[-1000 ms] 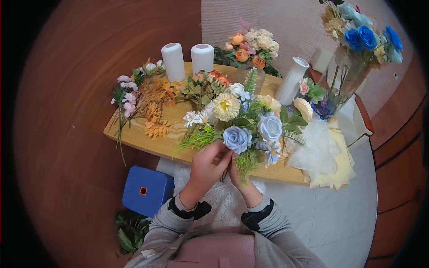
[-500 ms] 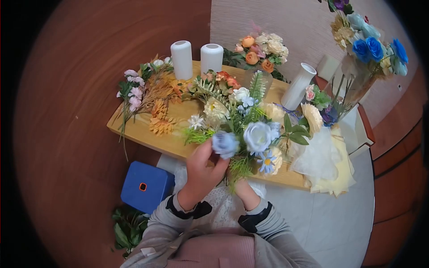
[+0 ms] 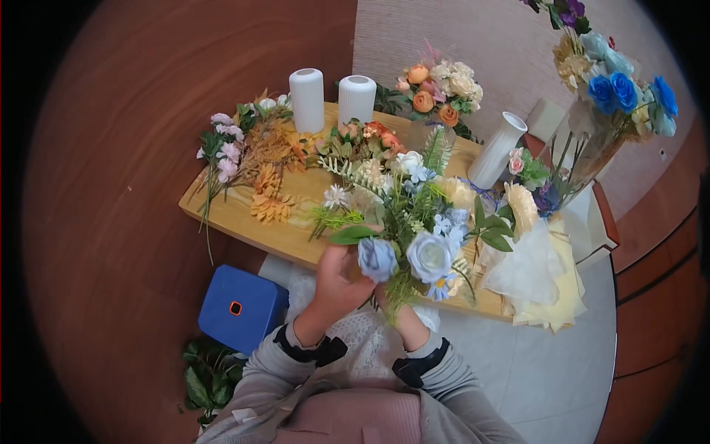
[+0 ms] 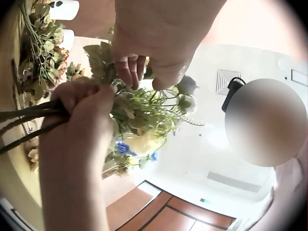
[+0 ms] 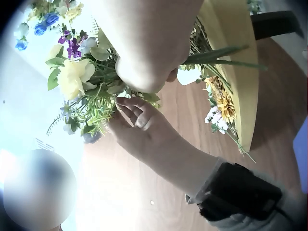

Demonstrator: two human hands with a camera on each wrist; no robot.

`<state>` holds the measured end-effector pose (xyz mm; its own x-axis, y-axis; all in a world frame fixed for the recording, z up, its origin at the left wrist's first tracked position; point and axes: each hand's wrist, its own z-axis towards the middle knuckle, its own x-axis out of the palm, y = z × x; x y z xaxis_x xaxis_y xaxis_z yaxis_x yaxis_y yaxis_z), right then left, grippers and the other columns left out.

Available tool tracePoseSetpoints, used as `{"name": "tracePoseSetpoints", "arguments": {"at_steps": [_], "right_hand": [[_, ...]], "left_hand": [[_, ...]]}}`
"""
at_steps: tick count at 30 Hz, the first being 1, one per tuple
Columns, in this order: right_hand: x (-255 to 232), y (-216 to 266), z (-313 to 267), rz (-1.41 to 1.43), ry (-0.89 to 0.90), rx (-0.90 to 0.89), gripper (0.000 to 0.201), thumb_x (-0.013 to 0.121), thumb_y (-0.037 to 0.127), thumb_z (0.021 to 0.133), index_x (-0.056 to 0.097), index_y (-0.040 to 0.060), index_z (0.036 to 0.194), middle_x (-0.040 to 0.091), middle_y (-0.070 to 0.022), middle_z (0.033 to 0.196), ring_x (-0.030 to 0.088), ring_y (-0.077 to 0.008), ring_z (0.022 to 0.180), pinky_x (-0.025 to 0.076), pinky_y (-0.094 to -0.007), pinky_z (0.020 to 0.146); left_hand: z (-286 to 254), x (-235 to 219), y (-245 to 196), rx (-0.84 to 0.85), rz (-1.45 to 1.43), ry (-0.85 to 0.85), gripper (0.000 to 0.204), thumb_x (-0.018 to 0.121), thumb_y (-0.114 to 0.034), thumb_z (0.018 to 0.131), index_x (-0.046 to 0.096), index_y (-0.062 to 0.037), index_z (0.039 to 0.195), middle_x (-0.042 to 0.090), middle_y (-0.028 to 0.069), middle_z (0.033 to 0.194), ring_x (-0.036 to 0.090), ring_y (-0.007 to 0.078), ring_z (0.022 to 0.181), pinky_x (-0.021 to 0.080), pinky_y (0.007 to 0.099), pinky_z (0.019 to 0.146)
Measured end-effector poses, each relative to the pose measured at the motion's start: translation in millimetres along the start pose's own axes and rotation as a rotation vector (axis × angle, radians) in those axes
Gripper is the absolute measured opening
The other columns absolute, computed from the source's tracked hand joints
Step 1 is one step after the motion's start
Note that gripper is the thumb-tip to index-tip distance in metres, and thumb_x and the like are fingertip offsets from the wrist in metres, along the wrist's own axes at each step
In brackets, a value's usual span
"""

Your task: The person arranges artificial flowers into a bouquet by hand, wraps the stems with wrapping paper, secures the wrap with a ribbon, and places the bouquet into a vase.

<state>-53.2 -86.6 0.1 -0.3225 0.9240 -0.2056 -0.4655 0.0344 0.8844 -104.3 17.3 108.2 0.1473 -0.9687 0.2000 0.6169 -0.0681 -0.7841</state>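
My right hand (image 3: 403, 320) grips the gathered stems of a mixed flower bouquet (image 3: 414, 207); in the left wrist view the dark stems (image 4: 33, 115) stick out beyond that fist. My left hand (image 3: 333, 285) is at the bouquet's near left side, fingers curled in behind a pale blue rose (image 3: 378, 260), pinching it just under the bloom. A green leaf (image 3: 352, 234) stands out above those fingers. Beside it in the bouquet sits a second blue rose (image 3: 430, 257), with fern, white flowers and a cream rose (image 3: 522, 209) around.
A wooden table (image 3: 244, 229) bears white vases (image 3: 307, 103), orange foliage (image 3: 270, 203) and pink flowers (image 3: 228, 163) at left. Cream wrapping sheets (image 3: 551, 296) lie at its right end, near a tall vase with blue roses (image 3: 612, 92). A blue stool (image 3: 240, 307) stands at lower left.
The blue rose at my left hand has shifted left and then down slightly, turning with the fingers. A green leaf now shows above it. The bouquet has tilted; my right hand keeps its grip.
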Motion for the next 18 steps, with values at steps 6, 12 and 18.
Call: {"name": "tracePoseSetpoints", "arguments": {"at_steps": [6, 12, 18], "right_hand": [[6, 4, 1, -0.179, 0.014, -0.098, 0.025, 0.049, 0.018, 0.091, 0.049, 0.0034, 0.111, 0.054, -0.0119, 0.109, 0.053, -0.0225, 0.104, 0.043, -0.0372, 0.091], [4, 9, 26, -0.353, 0.051, -0.178, 0.026, 0.050, 0.018, 0.090, 0.049, 0.0033, 0.111, 0.054, -0.0122, 0.109, 0.052, -0.0226, 0.105, 0.042, -0.0377, 0.091], [-9, 10, 1, -0.497, 0.096, -0.282, 0.027, 0.051, 0.017, 0.089, 0.049, 0.0032, 0.112, 0.054, -0.0124, 0.110, 0.052, -0.0226, 0.106, 0.042, -0.0383, 0.091]], "left_hand": [[-26, -21, 24, 0.130, 0.524, -0.031, 0.047, 0.069, -0.009, 0.069, 0.051, 0.0004, 0.112, 0.056, 0.0152, 0.108, 0.059, 0.0270, 0.090, 0.046, 0.0347, 0.081], [-25, -24, 23, 0.251, 0.751, 0.093, 0.052, 0.077, -0.021, 0.060, 0.057, -0.0019, 0.105, 0.060, 0.0162, 0.098, 0.059, 0.0327, 0.085, 0.046, 0.0397, 0.074], [-41, -35, 37, 0.173, 0.880, 0.097, 0.054, 0.073, -0.019, 0.069, 0.052, -0.0016, 0.115, 0.062, 0.0071, 0.096, 0.061, 0.0204, 0.089, 0.047, 0.0348, 0.075]]}}
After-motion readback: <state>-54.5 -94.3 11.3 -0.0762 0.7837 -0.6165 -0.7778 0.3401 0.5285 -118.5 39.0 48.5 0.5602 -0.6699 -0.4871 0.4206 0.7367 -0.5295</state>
